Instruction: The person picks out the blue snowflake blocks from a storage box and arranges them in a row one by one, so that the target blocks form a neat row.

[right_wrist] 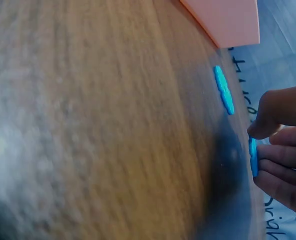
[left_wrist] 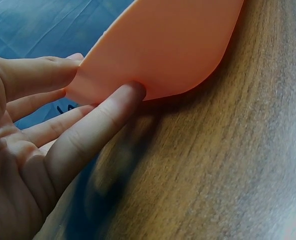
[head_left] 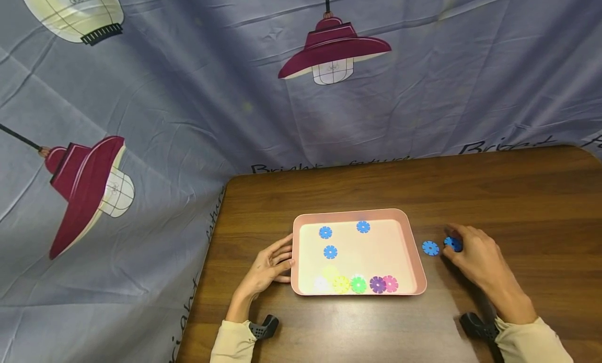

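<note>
At the left side of the pink tray (head_left: 355,215), my left hand (head_left: 268,269) holds the rim. The left wrist view shows one fingertip over the rim and another finger (left_wrist: 122,102) against the outer wall. To the right of the tray, my right hand (head_left: 479,256) pinches a blue snowflake disc (head_left: 452,243) between thumb and fingers, close over the table. In the right wrist view that disc (right_wrist: 253,156) appears edge-on. A second blue snowflake disc (head_left: 430,248) lies flat on the table between this hand and the tray.
Inside the tray, three blue discs (head_left: 330,252) lie spaced apart in the far left and middle part. Along its near wall are white, yellow, green, purple (head_left: 378,284) and pink discs, some overlapping. A printed curtain (head_left: 211,91) hangs behind and left of the wooden table (head_left: 517,196).
</note>
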`<state>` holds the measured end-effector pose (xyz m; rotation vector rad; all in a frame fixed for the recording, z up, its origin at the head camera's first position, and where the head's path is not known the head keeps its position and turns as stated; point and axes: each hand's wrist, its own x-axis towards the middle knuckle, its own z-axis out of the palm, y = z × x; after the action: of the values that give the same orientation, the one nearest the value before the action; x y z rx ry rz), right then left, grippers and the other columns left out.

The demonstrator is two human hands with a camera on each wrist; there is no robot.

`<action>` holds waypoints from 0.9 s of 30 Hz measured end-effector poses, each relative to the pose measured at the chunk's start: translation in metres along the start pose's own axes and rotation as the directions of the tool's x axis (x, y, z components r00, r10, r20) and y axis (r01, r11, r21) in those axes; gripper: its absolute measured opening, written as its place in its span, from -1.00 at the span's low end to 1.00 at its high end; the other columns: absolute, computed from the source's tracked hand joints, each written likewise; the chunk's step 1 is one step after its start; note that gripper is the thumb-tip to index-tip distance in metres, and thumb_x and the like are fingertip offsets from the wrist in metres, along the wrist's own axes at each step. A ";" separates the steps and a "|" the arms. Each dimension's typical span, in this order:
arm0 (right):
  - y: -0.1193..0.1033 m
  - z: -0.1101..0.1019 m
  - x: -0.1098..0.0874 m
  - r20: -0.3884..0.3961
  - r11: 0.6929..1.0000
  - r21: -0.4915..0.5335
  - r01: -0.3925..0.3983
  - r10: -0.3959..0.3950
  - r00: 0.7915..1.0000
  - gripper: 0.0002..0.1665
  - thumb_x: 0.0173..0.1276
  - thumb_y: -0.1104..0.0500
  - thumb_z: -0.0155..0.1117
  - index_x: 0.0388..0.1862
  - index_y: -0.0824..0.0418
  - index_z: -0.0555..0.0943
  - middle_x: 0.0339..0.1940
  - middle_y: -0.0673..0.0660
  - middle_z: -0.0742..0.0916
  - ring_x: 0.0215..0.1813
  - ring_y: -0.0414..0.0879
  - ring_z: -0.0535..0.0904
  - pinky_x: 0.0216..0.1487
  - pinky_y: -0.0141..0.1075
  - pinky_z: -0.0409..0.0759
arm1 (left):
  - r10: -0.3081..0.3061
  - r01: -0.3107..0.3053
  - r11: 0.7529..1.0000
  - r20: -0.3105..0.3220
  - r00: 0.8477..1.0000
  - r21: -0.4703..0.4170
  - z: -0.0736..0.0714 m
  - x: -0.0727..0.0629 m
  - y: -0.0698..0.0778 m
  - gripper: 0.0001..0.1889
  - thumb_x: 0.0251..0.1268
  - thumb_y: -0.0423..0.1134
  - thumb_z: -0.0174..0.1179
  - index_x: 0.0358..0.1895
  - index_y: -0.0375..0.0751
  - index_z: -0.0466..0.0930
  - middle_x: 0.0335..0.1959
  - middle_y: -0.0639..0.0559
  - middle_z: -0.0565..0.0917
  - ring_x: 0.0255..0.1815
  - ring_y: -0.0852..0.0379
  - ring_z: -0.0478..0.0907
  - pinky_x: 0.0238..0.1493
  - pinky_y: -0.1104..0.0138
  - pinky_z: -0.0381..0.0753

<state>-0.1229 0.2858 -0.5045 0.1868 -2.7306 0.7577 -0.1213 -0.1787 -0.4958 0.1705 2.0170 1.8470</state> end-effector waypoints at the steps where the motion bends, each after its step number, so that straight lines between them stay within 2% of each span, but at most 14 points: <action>1: 0.000 0.001 -0.001 0.001 1.000 0.000 -0.001 0.001 1.000 -0.42 -0.08 0.34 0.45 -0.01 0.50 0.56 -0.24 0.45 0.66 -0.13 0.43 0.54 -0.15 0.30 0.47 | -0.001 0.001 1.000 -0.001 1.000 0.001 0.000 0.000 0.000 -0.32 0.37 -0.43 0.19 0.52 -0.19 0.18 0.32 -0.41 0.37 0.27 -0.25 0.42 -0.26 0.03 0.74; 14: -0.002 0.006 -0.005 -0.004 1.000 -0.006 0.017 -0.017 1.000 -0.41 -0.11 0.39 0.46 -0.02 0.53 0.55 -0.25 0.44 0.67 -0.12 0.42 0.53 -0.12 0.28 0.46 | 0.001 -0.001 1.000 0.007 1.000 -0.018 -0.001 0.000 0.000 -0.32 0.37 -0.46 0.18 0.52 -0.20 0.16 0.33 -0.41 0.36 0.28 -0.26 0.41 -0.25 0.00 0.73; 20: -0.004 0.005 -0.006 -0.017 1.000 -0.009 0.005 -0.006 1.000 -0.36 -0.10 0.42 0.48 0.04 0.56 0.51 -0.17 0.52 0.63 -0.06 0.48 0.49 -0.05 0.32 0.42 | 0.006 -0.006 1.000 0.006 1.000 -0.020 -0.001 0.001 0.001 -0.32 0.37 -0.47 0.18 0.52 -0.21 0.16 0.33 -0.41 0.37 0.28 -0.27 0.41 -0.25 0.00 0.73; 27: -0.010 0.000 -0.002 -0.074 0.999 -0.002 0.032 -0.032 0.997 -0.36 -0.05 0.41 0.45 0.08 0.54 0.51 -0.11 0.59 0.61 -0.06 0.52 0.49 -0.05 0.32 0.43 | 0.014 -0.014 1.000 0.022 1.000 -0.023 -0.001 0.001 -0.001 -0.32 0.37 -0.46 0.17 0.52 -0.25 0.15 0.33 -0.45 0.35 0.28 -0.27 0.41 -0.24 0.02 0.73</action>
<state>-0.1190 0.2771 -0.5001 0.1975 -2.6521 0.7399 -0.1223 -0.1797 -0.4969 0.1985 1.9843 1.8675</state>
